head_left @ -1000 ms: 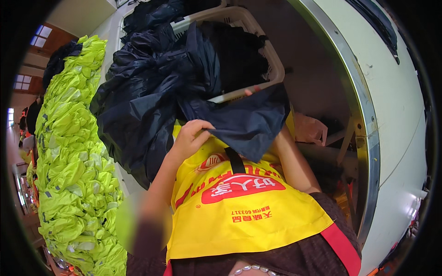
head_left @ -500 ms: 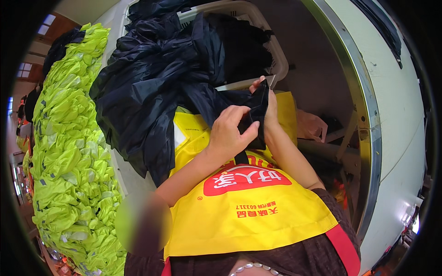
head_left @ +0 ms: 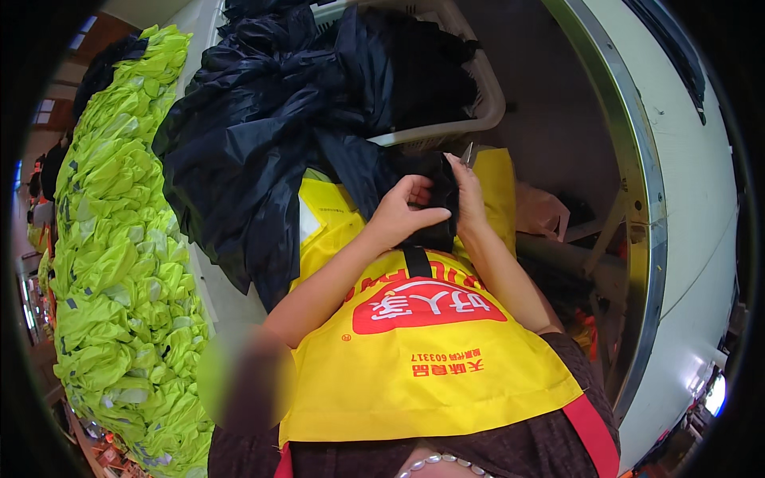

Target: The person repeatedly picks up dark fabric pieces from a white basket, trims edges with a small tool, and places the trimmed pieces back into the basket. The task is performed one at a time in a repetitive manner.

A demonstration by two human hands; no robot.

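A dark navy garment (head_left: 437, 179) of thin shiny cloth lies over my lap, its edge drawn up between my hands. My left hand (head_left: 405, 213) has curled fingers and an outstretched thumb at the cloth's near-left side, gripping a fold. My right hand (head_left: 470, 195) is closed around the right side of the same cloth. Thin pointed metal blades, like thread snips (head_left: 468, 154), stick out past its fingertips; their handles are hidden in the palm. Beneath both hands is a yellow apron (head_left: 430, 398) with red print and red straps.
More navy cloth (head_left: 247, 151) spills from a white plastic basket (head_left: 490, 99) ahead. A tall heap of neon-yellow garments (head_left: 119, 279) lines the left. At the right runs a pale table (head_left: 693, 207) with a metal edge (head_left: 645, 263). A pinkish bag (head_left: 538, 211) sits below it.
The cloth edge between my hands has turned and opened flatter. My right fingers have moved over its top, and the blades now tilt differently. My left hand has shifted slightly.
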